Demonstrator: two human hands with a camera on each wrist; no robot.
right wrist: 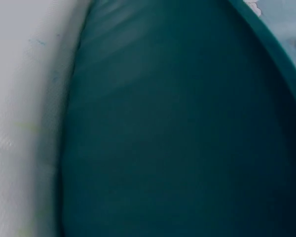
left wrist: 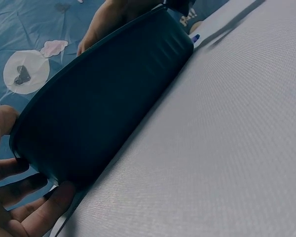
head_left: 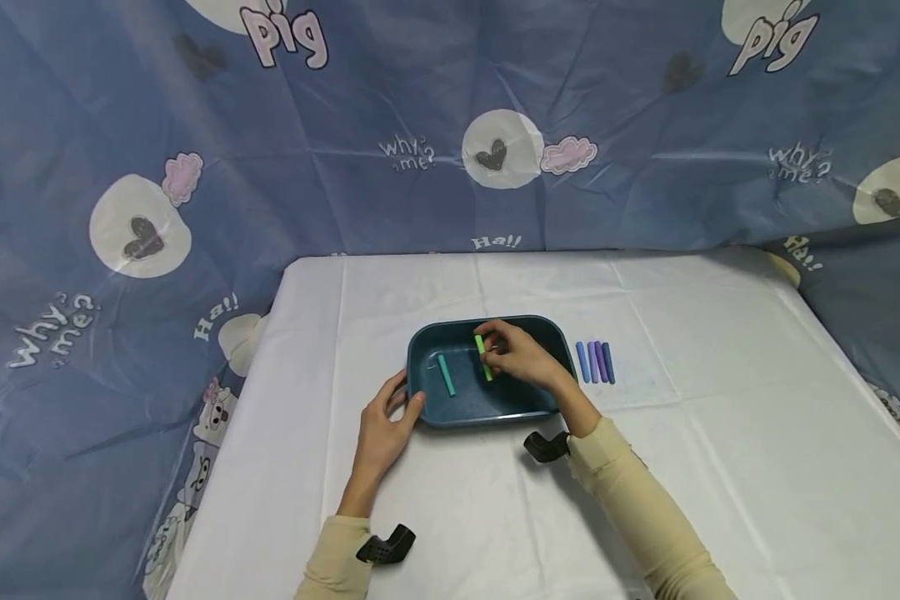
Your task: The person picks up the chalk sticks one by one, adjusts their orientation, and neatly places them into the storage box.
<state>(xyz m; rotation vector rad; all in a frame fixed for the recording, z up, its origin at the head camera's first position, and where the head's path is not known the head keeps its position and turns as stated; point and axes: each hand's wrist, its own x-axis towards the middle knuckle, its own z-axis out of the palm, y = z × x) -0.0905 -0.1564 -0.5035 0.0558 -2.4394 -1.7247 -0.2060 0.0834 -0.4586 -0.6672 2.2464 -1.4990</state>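
A dark teal plastic tray (head_left: 495, 407) stands on the white cloth, with my left hand (head_left: 381, 432) holding its near left corner. In the left wrist view, the fingertips press against the tray's outer wall (left wrist: 103, 98). Over the inside of the tray, my right hand (head_left: 523, 358) pinches a light green chalk stick (head_left: 487, 368), tilted, its lower end close to the tray floor. Left of it, a teal chalk stick (head_left: 446, 375) lies on the tray floor. The right wrist view shows just the tray's outer side (right wrist: 153, 123); the right hand is out of that frame.
Several blue and purple chalk sticks (head_left: 596, 362) lie side by side on the cloth, right of the tray. Faint coloured smudges mark the white tablecloth (head_left: 735, 417). Behind the table hangs a blue printed curtain (head_left: 390, 200). Each wrist wears a black camera mount.
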